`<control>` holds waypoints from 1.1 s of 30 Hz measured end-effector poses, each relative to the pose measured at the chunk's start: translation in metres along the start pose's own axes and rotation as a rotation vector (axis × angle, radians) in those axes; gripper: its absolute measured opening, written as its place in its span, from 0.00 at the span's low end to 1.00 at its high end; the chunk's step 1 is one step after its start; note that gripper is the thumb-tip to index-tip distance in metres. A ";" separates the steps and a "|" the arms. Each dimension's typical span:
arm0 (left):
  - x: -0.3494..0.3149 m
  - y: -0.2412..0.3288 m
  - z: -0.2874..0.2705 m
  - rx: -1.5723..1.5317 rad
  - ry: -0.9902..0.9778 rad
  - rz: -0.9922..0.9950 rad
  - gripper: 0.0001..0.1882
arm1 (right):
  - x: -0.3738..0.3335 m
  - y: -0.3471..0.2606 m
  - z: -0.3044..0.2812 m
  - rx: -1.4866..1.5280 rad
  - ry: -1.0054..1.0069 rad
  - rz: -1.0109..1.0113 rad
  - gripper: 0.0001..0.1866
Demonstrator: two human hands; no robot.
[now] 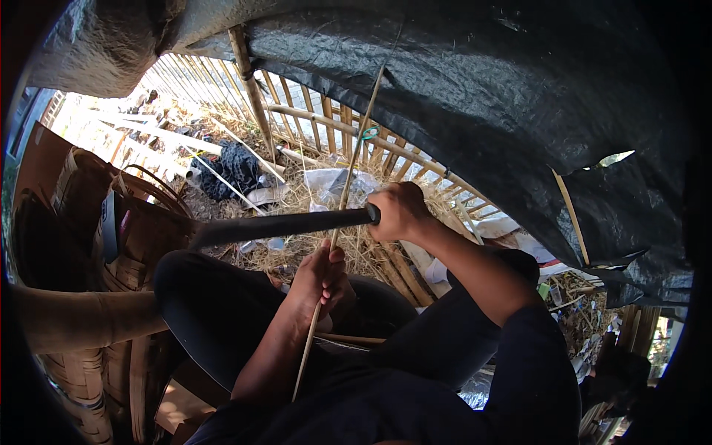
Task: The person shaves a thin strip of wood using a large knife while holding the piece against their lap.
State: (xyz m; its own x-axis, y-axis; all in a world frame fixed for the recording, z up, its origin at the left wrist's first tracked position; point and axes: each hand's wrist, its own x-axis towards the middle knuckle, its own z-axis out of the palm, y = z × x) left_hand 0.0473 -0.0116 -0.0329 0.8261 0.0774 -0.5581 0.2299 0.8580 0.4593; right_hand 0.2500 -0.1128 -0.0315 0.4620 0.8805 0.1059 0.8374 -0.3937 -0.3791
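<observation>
My left hand (pixel 319 280) is closed around a long, thin bamboo strip (pixel 357 152), its thumb lying along the strip. The strip slants from my lap up toward the dark sheet. In my right hand (pixel 400 211), the handle of a machete (pixel 289 224) is gripped, and its long dark blade points left. Blade and strip cross just above my left hand; whether they touch, I cannot tell. The blade's far end is blurred over my left knee.
Woven bamboo baskets (pixel 141 245) and a thick bamboo pole (pixel 89 320) stand at the left. A slatted bamboo fence (pixel 326 122) runs behind straw-like shavings (pixel 289 259). A dark plastic sheet (pixel 475 81) hangs overhead at the right. Black cloth (pixel 228 172) lies on the ground.
</observation>
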 end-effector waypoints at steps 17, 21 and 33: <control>-0.008 -0.001 0.005 0.018 0.024 0.003 0.19 | 0.019 0.022 -0.015 -0.039 0.041 0.197 0.08; -0.012 0.002 0.015 0.006 -0.002 -0.046 0.19 | 0.017 0.042 -0.002 0.072 0.132 0.075 0.09; -0.008 0.003 0.002 0.051 0.051 0.009 0.19 | 0.005 -0.002 -0.006 0.027 -0.121 0.070 0.06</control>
State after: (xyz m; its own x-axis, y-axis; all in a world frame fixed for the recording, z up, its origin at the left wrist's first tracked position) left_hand 0.0421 -0.0103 -0.0258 0.8015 0.1115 -0.5876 0.2496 0.8305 0.4980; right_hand 0.2521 -0.1091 -0.0246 0.4788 0.8773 -0.0321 0.7956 -0.4492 -0.4065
